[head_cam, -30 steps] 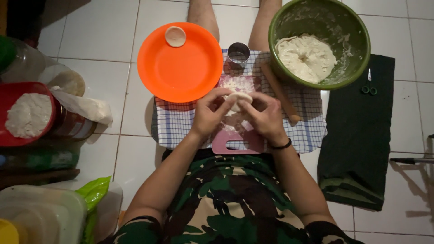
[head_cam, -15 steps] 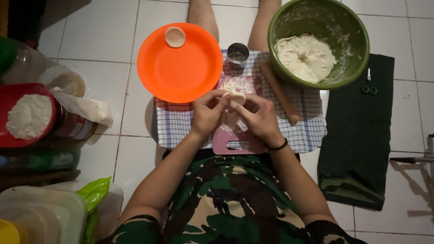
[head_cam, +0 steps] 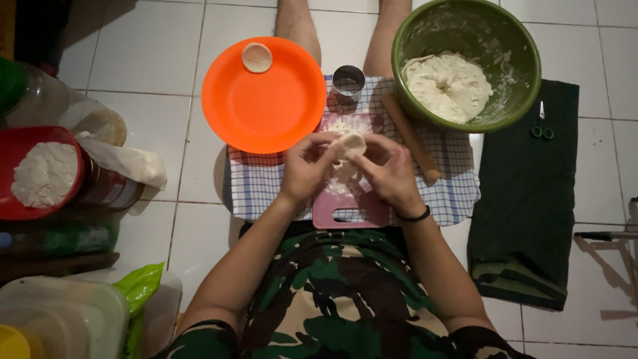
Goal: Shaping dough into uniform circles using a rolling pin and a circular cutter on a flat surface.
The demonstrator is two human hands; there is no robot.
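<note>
Both my hands pinch a small round piece of pale dough (head_cam: pixel 351 143) above a floured pink cutting board (head_cam: pixel 352 209). My left hand (head_cam: pixel 307 166) grips its left edge and my right hand (head_cam: pixel 389 171) its right edge. The board lies on a blue-checked cloth (head_cam: pixel 256 186). An orange plate (head_cam: pixel 264 94) to the upper left carries one flat dough disc (head_cam: pixel 256 57). A green bowl (head_cam: pixel 505 46) at upper right holds a mass of dough (head_cam: pixel 448 86).
A metal cup (head_cam: pixel 348 82) and a wooden rolling pin (head_cam: pixel 411 138) lie on the cloth. A dark green towel (head_cam: pixel 525 199) with small scissors (head_cam: pixel 541 129) is on the right. A red bowl of flour (head_cam: pixel 41 174), jars and plastic containers crowd the left.
My hands have shifted slightly while turning the dough piece between the fingers; it now shows more clearly between them. Nothing else has moved.
</note>
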